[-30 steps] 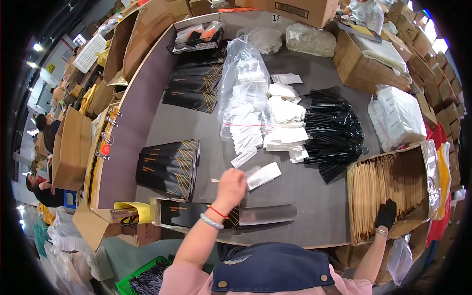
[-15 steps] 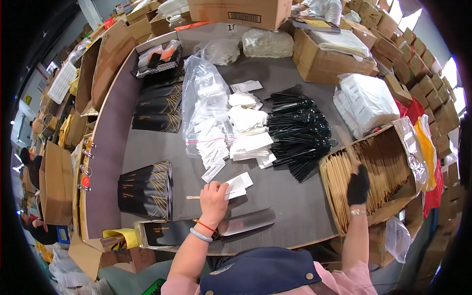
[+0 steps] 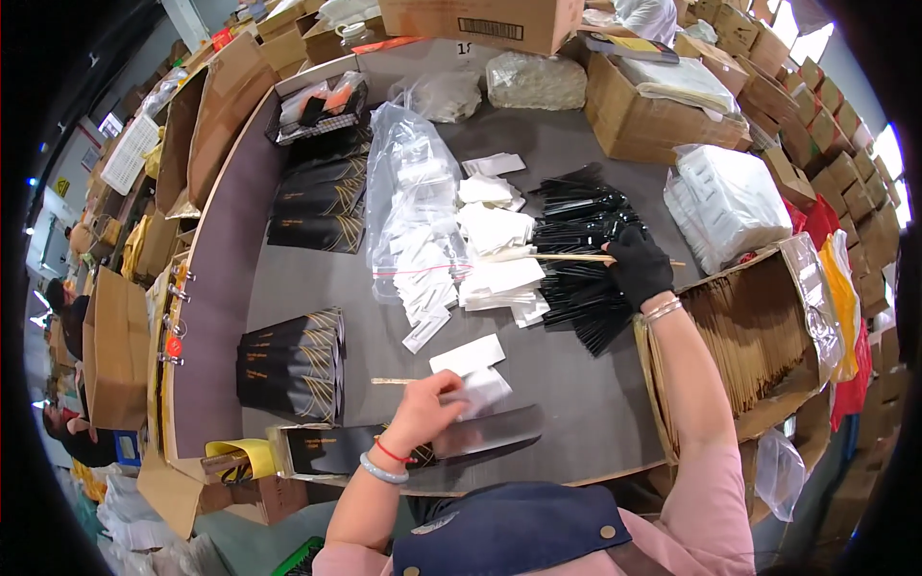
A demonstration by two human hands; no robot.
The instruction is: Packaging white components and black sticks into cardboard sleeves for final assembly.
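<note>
My left hand (image 3: 430, 408) is closed, thumb and fingers pinched at a smeared white paper packet (image 3: 483, 392). A second white packet (image 3: 468, 354) lies just beyond it. The tip of a thin, pale patterned strip (image 3: 392, 381) shows left of this hand; whether I grip it is hidden. My right hand (image 3: 641, 271), in a black fingerless glove, closes round thin pale wooden sticks (image 3: 567, 257) held level. They reach from above the white packet pile (image 3: 499, 278) across the shiny black slim pieces (image 3: 581, 216). An open carton of wooden sticks (image 3: 744, 346) stands at the right.
A clear plastic bag (image 3: 413, 144) spills white slips at the centre. Black printed sleeves (image 3: 288, 365) are stacked at left, with a long black box (image 3: 336, 451) along the front edge. A wire basket (image 3: 317, 110), white wrapped packs (image 3: 730, 206) and a carton (image 3: 653, 115) stand farther back.
My right hand has come up and left from the carton, bringing sticks over the black pieces. My left hand has shifted slightly right and nearer, and the packets beside it have spread apart.
</note>
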